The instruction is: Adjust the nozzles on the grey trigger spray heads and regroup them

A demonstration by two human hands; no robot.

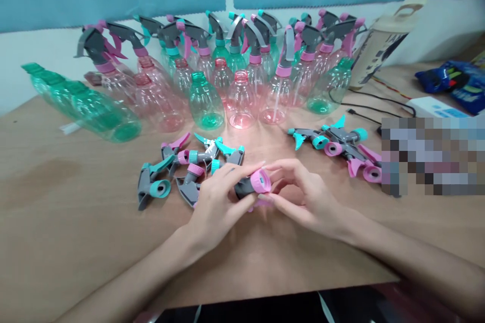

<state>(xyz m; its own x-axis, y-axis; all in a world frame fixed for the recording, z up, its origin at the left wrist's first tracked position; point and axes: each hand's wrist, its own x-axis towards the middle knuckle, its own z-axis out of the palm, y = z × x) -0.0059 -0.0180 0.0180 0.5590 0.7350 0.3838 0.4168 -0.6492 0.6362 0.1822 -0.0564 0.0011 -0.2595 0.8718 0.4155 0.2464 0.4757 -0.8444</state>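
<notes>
My left hand (215, 197) is closed around the grey body of a spray trigger head (244, 187) with a pink collar. The collar's open end faces right, and a bit of pink lever shows below. The thumb and fingers of my right hand (303, 194) pinch that pink collar (260, 181) from the right side. Just left of and behind my left hand lie several loose spray heads (159, 188) with turquoise or pink collars. More loose spray heads (343, 141) lie farther right, beyond my right hand. Part of the held head is hidden by my fingers.
Clear pink and green bottles (206, 103) stand in rows at the back, many with spray heads on. Green bottles (98, 111) line the left. At right are a large tumbler (382, 45), a black cable (364, 109), a blue packet (454, 83) and a pixelated area.
</notes>
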